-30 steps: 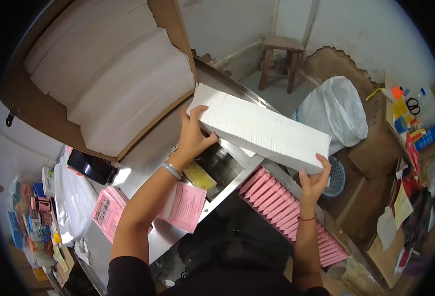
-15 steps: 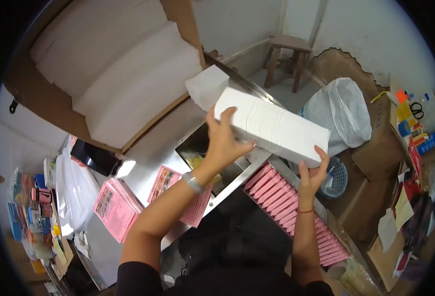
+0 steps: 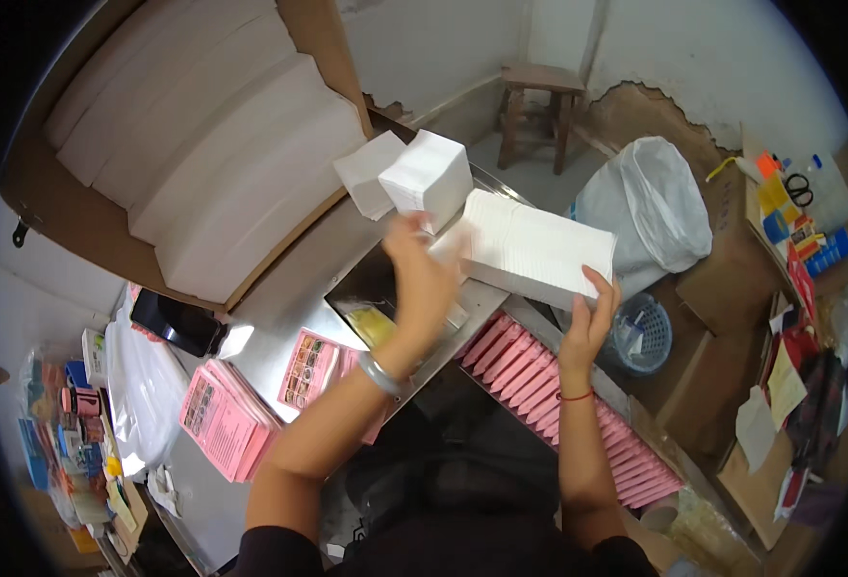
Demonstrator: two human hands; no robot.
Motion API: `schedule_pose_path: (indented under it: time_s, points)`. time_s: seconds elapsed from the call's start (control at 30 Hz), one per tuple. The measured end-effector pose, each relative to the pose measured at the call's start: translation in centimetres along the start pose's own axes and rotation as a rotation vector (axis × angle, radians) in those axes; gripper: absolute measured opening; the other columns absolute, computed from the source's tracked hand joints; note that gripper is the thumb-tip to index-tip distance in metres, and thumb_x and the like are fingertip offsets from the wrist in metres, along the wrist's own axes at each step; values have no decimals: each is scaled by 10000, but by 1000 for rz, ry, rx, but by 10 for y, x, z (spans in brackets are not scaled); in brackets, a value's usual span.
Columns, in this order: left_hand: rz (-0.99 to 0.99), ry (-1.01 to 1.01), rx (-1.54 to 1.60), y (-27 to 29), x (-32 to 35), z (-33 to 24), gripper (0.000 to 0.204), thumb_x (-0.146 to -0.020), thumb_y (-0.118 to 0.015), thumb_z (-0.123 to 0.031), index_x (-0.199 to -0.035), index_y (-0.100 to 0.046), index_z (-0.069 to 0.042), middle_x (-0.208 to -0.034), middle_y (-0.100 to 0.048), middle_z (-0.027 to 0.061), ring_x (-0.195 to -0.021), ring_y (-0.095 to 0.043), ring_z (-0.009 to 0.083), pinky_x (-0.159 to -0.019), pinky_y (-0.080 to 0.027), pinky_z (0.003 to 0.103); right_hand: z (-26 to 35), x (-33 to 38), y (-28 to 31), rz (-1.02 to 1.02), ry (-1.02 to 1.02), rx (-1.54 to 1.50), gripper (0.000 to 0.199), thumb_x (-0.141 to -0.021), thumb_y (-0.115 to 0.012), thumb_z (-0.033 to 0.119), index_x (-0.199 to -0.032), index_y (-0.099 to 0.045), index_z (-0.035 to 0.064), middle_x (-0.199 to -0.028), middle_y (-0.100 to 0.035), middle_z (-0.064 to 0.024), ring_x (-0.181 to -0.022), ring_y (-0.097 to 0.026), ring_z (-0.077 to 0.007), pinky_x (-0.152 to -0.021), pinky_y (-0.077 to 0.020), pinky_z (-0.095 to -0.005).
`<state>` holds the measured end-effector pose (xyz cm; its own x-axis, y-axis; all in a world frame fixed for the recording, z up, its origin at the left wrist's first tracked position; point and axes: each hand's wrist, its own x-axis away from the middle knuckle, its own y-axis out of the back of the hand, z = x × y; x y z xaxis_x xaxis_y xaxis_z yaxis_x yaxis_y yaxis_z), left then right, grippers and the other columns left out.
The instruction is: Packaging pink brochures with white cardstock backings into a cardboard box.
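My right hand [image 3: 587,317] grips the right end of a long stack of white paper napkins [image 3: 539,245], thumb and fingers around its near corner. At the stack's left end is my left hand [image 3: 429,274], its fingers smeared by motion, so its grip cannot be made out. Just beyond those fingers a shorter block of white napkins [image 3: 429,173] stands apart from the long stack, with a loose white piece [image 3: 370,173] leaning beside it. Below the long stack, a row of pink packets [image 3: 539,385] sits in a narrow tray.
A large carton [image 3: 352,62] of white paper stock rises at the far left. Pink printed packets [image 3: 227,423] lie on the metal table [image 3: 279,288] near a black tablet [image 3: 178,320]. A recess opens in the tabletop. Rightward are a white bag [image 3: 645,212] and a blue basket [image 3: 643,337].
The long white stack has split: a shorter block now stands off its left end. My left hand has shifted slightly down and its fingers blur. My right hand still holds the right end.
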<state>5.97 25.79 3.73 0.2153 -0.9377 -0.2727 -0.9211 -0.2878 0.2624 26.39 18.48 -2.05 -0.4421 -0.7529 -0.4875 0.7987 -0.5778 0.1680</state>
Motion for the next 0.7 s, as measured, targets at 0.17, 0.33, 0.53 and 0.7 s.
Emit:
schedule_pose_path:
  time_s: [0.17, 0.33, 0.53, 0.7]
  points:
    - [100, -510, -368, -41, 37, 1, 764, -630, -814, -170, -1293, -456, -44, -1437, -224, 365, -1283, -313, 547, -1066, -305, 551, 32, 5, -35, -79, 155, 197, 494, -791, -755, 145, -1247, -584, 61, -1396, -344, -223, -1299, -394, -404, -1070, -341, -478]
    - [87, -528, -274, -40, 38, -4, 765, -605, -803, -112, -1290, -468, -52, -1438, -222, 365, -1282, -327, 536, -1062, -328, 541, 42, 4, -37, -248, 124, 289, 593, -682, -851, 117, -1207, -580, 66, -1372, -349, -247, -1297, -376, -434, -1047, -368, -505]
    - [314, 548, 776, 30, -17, -9, 703, -766, -715, -170, -1367, -379, -28, -1275, -471, 211, -1120, -551, 368, -938, -483, 487, 120, -10, 3, -87, 647, 267, 776, -608, -832, 81, -1290, -462, 87, -1349, -418, -238, -1209, -445, -381, -992, -421, -470]
    - [-148, 566, 464, 27, -29, -10, 852, -767, -771, -415, -1401, -349, -34, -1316, -433, 265, -1148, -512, 375, -951, -454, 500, 88, 12, -63, 424, 589, 642, 616, -715, -779, 89, -1279, -548, -1, -1401, -503, -136, -1181, -487, -337, -993, -398, -470]
